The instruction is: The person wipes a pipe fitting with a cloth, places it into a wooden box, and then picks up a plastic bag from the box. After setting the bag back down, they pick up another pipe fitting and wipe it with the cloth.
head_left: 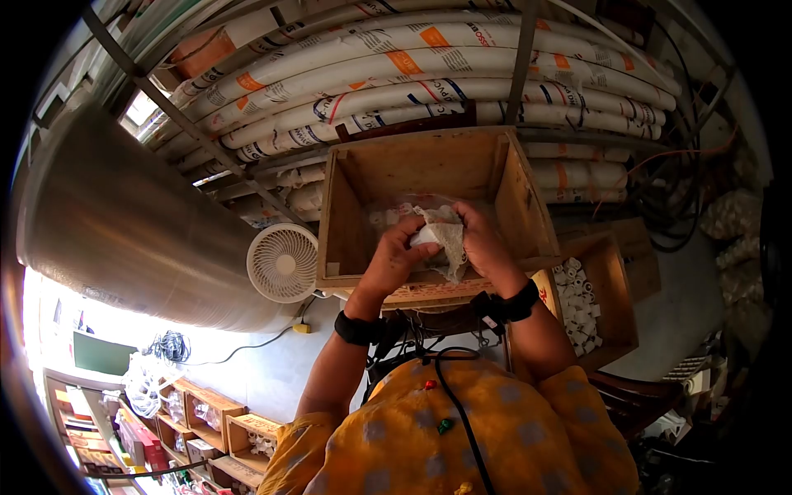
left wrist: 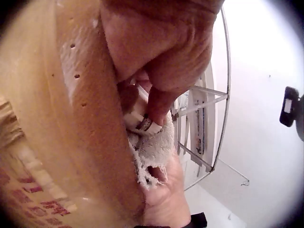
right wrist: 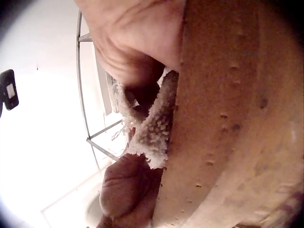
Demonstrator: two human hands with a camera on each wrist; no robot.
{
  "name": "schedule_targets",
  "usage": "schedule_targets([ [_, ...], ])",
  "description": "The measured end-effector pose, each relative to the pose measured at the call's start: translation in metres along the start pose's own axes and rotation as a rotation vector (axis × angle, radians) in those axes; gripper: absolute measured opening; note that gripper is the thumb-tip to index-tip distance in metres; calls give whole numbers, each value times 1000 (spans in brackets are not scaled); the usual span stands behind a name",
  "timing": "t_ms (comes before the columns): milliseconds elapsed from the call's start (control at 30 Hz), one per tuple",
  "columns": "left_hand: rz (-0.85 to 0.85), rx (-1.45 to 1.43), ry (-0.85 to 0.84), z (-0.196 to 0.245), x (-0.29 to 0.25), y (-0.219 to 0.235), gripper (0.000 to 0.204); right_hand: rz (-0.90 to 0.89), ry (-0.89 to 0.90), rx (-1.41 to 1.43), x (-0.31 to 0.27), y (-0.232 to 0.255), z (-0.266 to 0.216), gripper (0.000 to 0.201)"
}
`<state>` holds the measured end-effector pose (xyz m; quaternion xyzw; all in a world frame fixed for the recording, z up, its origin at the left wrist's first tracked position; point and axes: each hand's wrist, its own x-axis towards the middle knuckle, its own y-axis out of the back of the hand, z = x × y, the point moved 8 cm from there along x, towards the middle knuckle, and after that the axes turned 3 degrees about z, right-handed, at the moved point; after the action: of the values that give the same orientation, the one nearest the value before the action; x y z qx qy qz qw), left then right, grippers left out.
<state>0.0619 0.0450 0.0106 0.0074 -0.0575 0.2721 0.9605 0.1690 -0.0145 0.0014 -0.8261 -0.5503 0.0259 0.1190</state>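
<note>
Both hands meet over the front of a wooden crate [head_left: 528, 206]. My left hand [head_left: 394, 257] grips a small white plastic piece [left wrist: 137, 118], ring-shaped at its end and probably a pipe fitting, with thumb and fingers curled round it. From the other side my right hand [head_left: 488, 247] holds a shaggy off-white cloth [head_left: 450, 238] against the piece. Frayed loops of the cloth [right wrist: 154, 135] hang between the hands in the right wrist view, where the crate wall hides part of them. Clear plastic bags with white pieces [head_left: 384, 216] lie in the crate beyond the hands.
A second wooden box [head_left: 619, 318] of white fittings [head_left: 577, 305] stands at the right. To the left are a small white fan [head_left: 282, 262] and a large wrapped roll [head_left: 140, 214]. Printed white pipes [head_left: 371, 74] lie stacked on a metal rack behind the crate.
</note>
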Motion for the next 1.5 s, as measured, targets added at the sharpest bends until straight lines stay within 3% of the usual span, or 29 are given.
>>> schedule_targets([
  [400,124,-152,101,5,-5,6,33,39,-7,134,-1,-2,0,16],
  [500,25,-60,25,0,0,2,29,35,-12,111,-1,0,1,19],
  [600,-34,30,67,-2,-1,1,33,50,1,66,-2,1,-3,20],
  [767,-11,5,40,6,-3,-3,34,164,30,55,0,8,2,20],
  [1000,140,-123,123,3,-6,6,35,48,-16,81,-1,0,1,22],
  [1200,-21,58,82,-4,-1,1,36,93,97,-62,1,5,-2,25],
  [1300,-2,71,44,0,-2,-3,36,142,126,-113,1,10,-1,26],
  [1367,10,-83,77,1,-3,-3,36,158,142,-146,1,12,1,26],
  [1467,47,-138,120,-4,-3,2,38,75,-28,-68,-2,6,2,24],
  [1500,64,-127,133,-5,-3,4,39,78,38,-110,-4,4,-7,24],
])
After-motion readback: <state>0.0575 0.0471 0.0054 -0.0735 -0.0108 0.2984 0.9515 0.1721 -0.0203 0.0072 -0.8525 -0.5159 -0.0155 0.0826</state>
